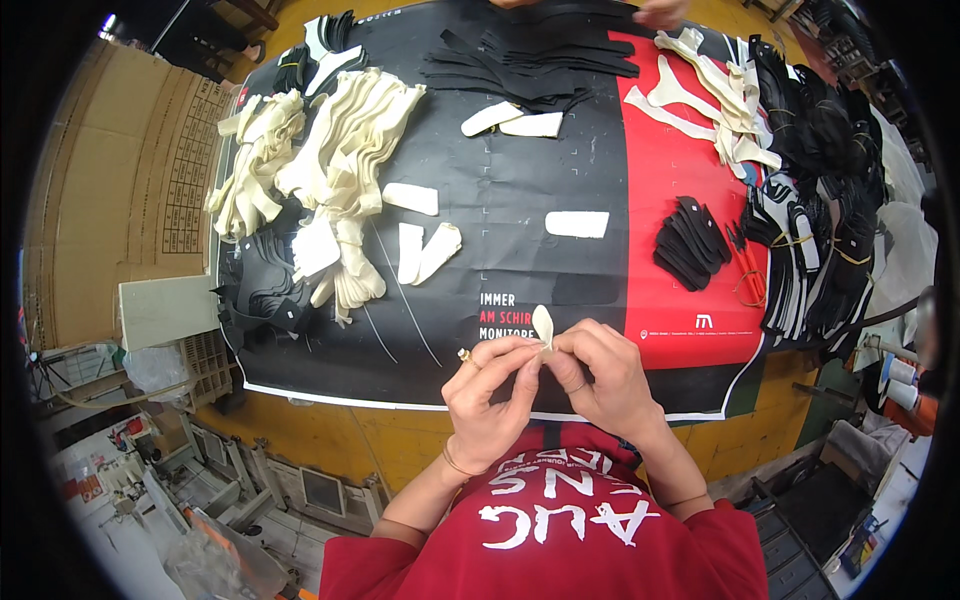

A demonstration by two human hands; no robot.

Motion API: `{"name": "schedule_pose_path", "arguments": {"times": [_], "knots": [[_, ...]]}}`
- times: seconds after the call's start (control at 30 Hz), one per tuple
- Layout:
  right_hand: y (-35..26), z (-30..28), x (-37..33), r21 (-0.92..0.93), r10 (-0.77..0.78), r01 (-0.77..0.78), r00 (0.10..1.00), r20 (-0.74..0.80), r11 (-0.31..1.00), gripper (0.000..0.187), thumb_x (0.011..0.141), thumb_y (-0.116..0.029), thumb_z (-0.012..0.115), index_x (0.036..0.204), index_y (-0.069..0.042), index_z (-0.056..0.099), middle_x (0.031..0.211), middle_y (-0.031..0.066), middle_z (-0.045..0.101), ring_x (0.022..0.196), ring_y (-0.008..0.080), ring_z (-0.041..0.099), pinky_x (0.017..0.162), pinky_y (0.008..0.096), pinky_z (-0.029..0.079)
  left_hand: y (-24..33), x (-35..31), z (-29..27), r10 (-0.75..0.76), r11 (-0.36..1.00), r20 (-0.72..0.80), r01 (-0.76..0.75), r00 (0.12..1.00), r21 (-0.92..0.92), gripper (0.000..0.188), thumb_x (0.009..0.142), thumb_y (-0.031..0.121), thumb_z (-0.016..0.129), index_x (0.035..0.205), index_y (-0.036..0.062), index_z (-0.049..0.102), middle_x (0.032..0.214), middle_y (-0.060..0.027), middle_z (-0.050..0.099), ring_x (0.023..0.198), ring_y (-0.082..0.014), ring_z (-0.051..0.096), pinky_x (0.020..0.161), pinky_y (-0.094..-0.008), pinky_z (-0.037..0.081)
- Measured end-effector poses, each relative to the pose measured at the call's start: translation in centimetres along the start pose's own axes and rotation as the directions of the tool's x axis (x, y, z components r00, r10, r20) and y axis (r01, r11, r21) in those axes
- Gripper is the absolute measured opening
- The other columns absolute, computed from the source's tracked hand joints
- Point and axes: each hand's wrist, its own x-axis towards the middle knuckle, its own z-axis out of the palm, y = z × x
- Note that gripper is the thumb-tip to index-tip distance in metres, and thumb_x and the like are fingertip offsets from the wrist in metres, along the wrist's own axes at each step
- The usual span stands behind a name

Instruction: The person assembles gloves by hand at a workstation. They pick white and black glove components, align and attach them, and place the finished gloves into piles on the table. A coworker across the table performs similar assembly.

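Close to my body, above the table's near edge, both hands pinch a small cream fabric piece [543,322]. My left hand [490,388] is closed on its lower left, thumb and fingertips together. My right hand [608,368] grips it from the other side, so the fingertips of the two hands almost meet. A pale rounded end of the piece sticks up above the fingers; its lower part is hidden by them. Ahead of my hands lie loose cream strips, among them one strip [577,224] at the right and another [411,198] at the left.
A black and red printed sheet [520,260] covers the table. Cream fabric stacks [345,140] lie at left, black strips [530,60] at the far side, a dark pile [690,245] and red-handled pliers [748,265] at right. Another person's hand [662,12] shows at the far edge.
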Motion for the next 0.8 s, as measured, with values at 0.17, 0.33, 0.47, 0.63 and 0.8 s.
{"name": "schedule_pose_path", "arguments": {"times": [0.17,0.33,0.47,0.63,0.8], "knots": [[0.6,0.0,-0.7,0.073,-0.046,0.051,0.996,-0.077,0.996,0.012,0.093,-0.010,0.067,0.089,0.000,0.064,0.079,0.0095,0.063,0.061,0.0181,0.059,0.058,0.0314,0.046,-0.2,-0.1,-0.3,-0.208,0.952,-0.050,0.190,0.977,-0.240,0.010,0.091,-0.003,0.067,0.100,-0.0066,0.068,0.102,-0.0119,0.068,0.082,-0.0154,0.068,0.075,-0.0269,0.055],[1.4,-1.3,-2.4,0.471,0.203,-0.060,0.945,-0.259,0.880,0.014,0.094,-0.004,0.056,0.083,0.003,0.060,0.077,0.0098,0.061,0.059,0.0130,0.056,0.053,0.0259,0.044,-2.3,1.4,-3.0,-0.458,0.757,-0.146,0.299,0.877,-0.581,0.017,0.102,0.008,0.058,0.107,-0.0058,0.066,0.100,-0.0096,0.069,0.079,-0.0134,0.067,0.075,-0.0272,0.057],[2.8,-3.2,-3.3,0.641,0.293,-0.060,0.919,-0.263,0.765,0.021,0.095,-0.008,0.053,0.079,0.003,0.059,0.077,0.0092,0.061,0.065,0.0106,0.055,0.059,0.0255,0.044,-5.5,3.2,-6.0,-0.446,0.841,-0.189,0.337,0.875,-0.423,0.018,0.101,0.009,0.061,0.109,-0.0065,0.067,0.093,-0.0072,0.070,0.079,-0.0131,0.068,0.074,-0.0284,0.059],[2.8,-3.7,-3.8,0.718,0.340,-0.101,0.920,-0.196,0.689,0.024,0.096,-0.012,0.053,0.078,0.004,0.060,0.079,0.0094,0.062,0.066,0.0113,0.055,0.062,0.0262,0.043,-6.4,4.0,-5.5,-0.032,0.894,-0.307,0.165,0.951,0.417,0.036,0.096,-0.004,0.056,0.132,-0.0071,0.057,0.119,-0.0149,0.064,0.097,-0.0204,0.067,0.082,-0.0318,0.057],[1.5,-3.1,-2.8,0.203,0.099,-0.051,0.967,-0.236,0.978,0.015,0.091,-0.011,0.061,0.081,0.001,0.063,0.080,0.0096,0.064,0.064,0.0184,0.059,0.061,0.0292,0.043,-1.6,0.7,-2.7,-0.132,0.990,-0.082,0.128,0.988,-0.053,0.054,0.092,0.001,0.064,0.144,-0.0020,0.049,0.138,-0.0161,0.056,0.119,-0.0248,0.060,0.098,-0.0375,0.051]]}}
